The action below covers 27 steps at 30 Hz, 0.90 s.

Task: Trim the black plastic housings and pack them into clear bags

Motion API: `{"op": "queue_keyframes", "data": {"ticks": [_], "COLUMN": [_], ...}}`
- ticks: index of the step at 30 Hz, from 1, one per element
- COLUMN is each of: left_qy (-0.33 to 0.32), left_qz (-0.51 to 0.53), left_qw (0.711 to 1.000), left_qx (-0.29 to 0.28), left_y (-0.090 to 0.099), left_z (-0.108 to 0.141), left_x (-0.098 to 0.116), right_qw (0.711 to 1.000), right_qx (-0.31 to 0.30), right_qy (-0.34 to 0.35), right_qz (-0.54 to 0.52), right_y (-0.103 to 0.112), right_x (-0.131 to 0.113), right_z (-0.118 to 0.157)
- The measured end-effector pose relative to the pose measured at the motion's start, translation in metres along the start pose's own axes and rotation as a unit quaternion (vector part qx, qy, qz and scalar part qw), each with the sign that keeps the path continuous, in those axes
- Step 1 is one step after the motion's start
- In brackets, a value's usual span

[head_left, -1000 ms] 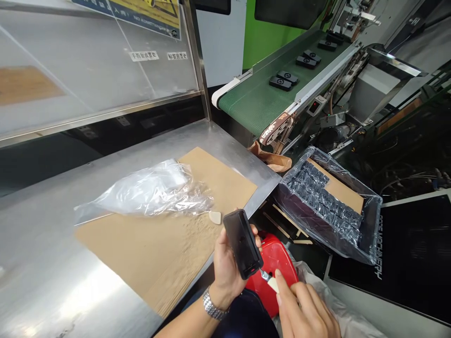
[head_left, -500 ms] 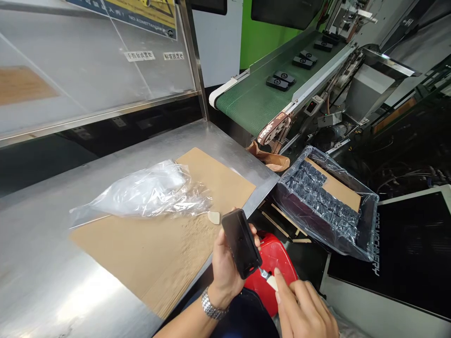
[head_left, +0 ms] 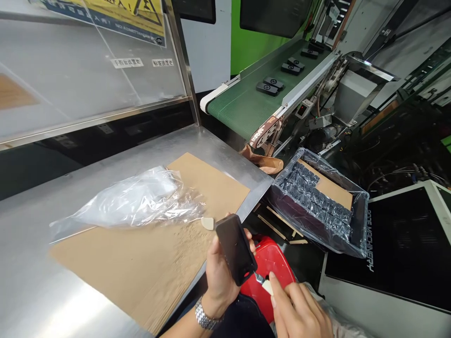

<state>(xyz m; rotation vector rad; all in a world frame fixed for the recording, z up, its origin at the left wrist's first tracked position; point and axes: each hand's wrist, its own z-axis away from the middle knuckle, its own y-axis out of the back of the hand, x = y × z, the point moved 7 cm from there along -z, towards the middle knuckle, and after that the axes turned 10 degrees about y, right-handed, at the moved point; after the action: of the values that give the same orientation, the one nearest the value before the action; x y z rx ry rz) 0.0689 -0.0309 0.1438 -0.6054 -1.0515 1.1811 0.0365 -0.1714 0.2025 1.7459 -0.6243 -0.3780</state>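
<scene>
A black, tray-like plastic part (head_left: 235, 249) is tilted in my left hand (head_left: 220, 277), with the thumb on one side and fingertips on the other. My right hand (head_left: 299, 305) pinches the pale handle of a small knife (head_left: 267, 285). The metal blade meets the lower end of the black part, near a small slot. A small off-white piece (head_left: 207, 223) lies on brown cardboard (head_left: 155, 267), just beyond my left hand. Clear plastic bags (head_left: 130, 197) rest on that cardboard.
A green conveyor (head_left: 239, 110) carries several black parts (head_left: 269, 86). Right of the metal table (head_left: 225, 150) stands a plastic-lined box (head_left: 282, 206) with wrapped black parts and cardboard. A red stool (head_left: 275, 263) is below my hands.
The view has shifted, so the conveyor and lined box appear further left. Both hands still hold the part and knife, and the blade remains at the part's lower end.
</scene>
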Motion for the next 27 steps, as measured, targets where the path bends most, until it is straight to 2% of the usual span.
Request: {"op": "queue_keyframes", "data": {"ticks": [4, 9, 12, 18, 27], "left_qy": [0.002, 0.002, 0.003, 0.008, 0.003], "left_qz": [-0.003, -0.004, -0.006, -0.011, -0.015], "left_qw": [1.0, 1.0, 1.0, 1.0, 1.0], "left_qx": [-0.008, 0.002, 0.006, 0.007, -0.014], "left_y": [0.0012, 0.0039, 0.003, 0.0022, -0.0009], "left_z": [0.0001, 0.001, 0.0016, 0.0027, 0.0033], "left_x": [-0.002, -0.0022, -0.0015, -0.0015, 0.0042], "right_qw": [0.999, 0.999, 0.999, 0.999, 0.999], "right_qx": [-0.015, -0.025, -0.024, -0.036, -0.038], "right_qy": [0.03, -0.02, -0.024, 0.023, 0.024], "right_qz": [0.001, 0.007, 0.006, 0.016, -0.018], "right_y": [-0.0012, -0.0015, -0.0016, -0.0027, 0.0033], "right_x": [-0.0021, -0.0015, -0.002, -0.0013, 0.0021], "right_z": [0.0023, 0.0035, 0.003, 0.0026, -0.0025]}}
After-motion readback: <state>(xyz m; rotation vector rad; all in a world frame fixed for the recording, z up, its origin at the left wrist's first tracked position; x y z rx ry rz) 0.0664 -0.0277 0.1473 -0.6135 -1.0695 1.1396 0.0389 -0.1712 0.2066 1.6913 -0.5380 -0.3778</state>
